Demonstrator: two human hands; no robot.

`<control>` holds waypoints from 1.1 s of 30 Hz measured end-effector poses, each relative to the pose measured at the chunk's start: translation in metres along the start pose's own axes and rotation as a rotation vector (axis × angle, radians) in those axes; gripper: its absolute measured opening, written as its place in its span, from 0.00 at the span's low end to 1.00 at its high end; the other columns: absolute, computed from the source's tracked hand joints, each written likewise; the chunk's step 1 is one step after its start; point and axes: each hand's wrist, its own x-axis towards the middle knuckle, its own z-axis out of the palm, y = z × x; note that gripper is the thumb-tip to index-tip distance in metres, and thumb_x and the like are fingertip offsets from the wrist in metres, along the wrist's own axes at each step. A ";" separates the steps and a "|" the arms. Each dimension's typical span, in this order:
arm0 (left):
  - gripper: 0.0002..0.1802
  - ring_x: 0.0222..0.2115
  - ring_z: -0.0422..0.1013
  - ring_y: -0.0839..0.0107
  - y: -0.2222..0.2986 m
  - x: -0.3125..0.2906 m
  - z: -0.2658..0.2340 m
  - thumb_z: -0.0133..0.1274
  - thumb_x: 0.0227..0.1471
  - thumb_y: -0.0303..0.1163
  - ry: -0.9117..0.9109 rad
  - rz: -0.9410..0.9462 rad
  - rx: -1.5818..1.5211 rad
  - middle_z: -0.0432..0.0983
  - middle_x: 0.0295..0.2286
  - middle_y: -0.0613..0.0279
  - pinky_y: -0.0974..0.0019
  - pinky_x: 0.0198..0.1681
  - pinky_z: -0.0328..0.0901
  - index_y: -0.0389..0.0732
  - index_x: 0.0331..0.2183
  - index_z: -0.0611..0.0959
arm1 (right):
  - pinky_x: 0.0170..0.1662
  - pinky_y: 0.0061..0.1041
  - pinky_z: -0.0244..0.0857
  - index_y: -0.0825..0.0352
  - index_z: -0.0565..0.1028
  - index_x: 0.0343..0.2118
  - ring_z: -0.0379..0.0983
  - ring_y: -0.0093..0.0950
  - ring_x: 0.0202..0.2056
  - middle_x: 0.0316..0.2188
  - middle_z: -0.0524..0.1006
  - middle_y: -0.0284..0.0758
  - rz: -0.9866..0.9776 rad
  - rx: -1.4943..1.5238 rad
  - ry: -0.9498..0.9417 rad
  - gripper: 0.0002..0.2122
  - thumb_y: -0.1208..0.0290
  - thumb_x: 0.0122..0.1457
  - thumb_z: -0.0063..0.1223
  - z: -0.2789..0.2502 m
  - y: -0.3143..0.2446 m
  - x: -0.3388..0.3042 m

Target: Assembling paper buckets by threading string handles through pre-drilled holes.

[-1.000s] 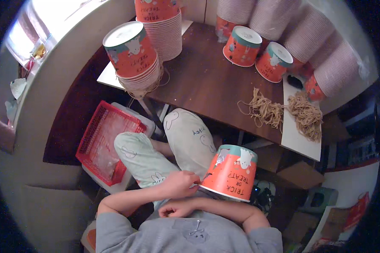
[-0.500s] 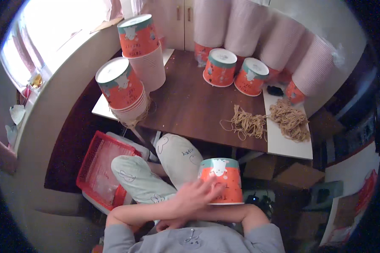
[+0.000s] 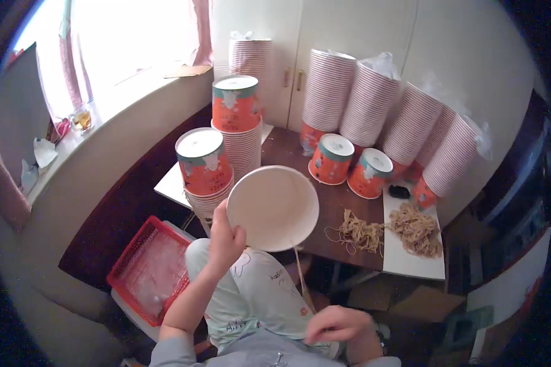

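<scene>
My left hand grips a paper bucket by its left rim, thumb below. The bucket is tilted so its white inside faces me, above my knees and before the table's near edge. From its lower rim a tan string hangs toward my lap. Low at the right, my right hand is curled and slightly blurred, apart from the bucket and close to the string's lower end. I cannot make out what its fingers hold. Upside-down orange and green buckets top the stacks on the table's left side.
Two upside-down buckets stand on the brown table before tall bucket stacks. Tan string bundles lie at its right end, beside a small black object. A red basket is on the lower left, below the windowsill.
The bucket has gone from upside down near my right forearm to up and left, its opening now facing me. My right hand has come out to the lower right. My view has shifted.
</scene>
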 end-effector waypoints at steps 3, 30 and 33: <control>0.29 0.42 0.61 0.49 -0.025 0.011 0.029 0.42 0.36 0.20 -0.030 -0.062 -0.118 0.62 0.40 0.44 0.59 0.46 0.57 0.33 0.47 0.60 | 0.30 0.25 0.64 0.72 0.73 0.26 0.72 0.32 0.28 0.26 0.75 0.39 -0.189 -0.078 0.288 0.05 0.76 0.48 0.48 -0.006 -0.030 -0.045; 0.26 0.36 0.65 0.68 0.036 -0.157 0.134 0.45 0.46 0.23 -0.150 -1.054 -1.141 0.59 0.39 0.54 0.71 0.28 0.68 0.43 0.44 0.52 | 0.43 0.30 0.60 0.67 0.67 0.36 0.67 0.31 0.36 0.32 0.70 0.35 -0.210 1.103 1.434 0.09 0.71 0.52 0.41 -0.053 0.099 0.064; 0.25 0.36 0.64 0.70 0.033 -0.168 0.136 0.48 0.46 0.26 -0.152 -1.143 -1.129 0.61 0.38 0.57 0.71 0.28 0.65 0.43 0.44 0.55 | 0.45 0.32 0.58 0.67 0.68 0.36 0.65 0.31 0.38 0.34 0.70 0.36 -0.158 1.154 1.490 0.10 0.70 0.52 0.43 -0.051 0.134 0.061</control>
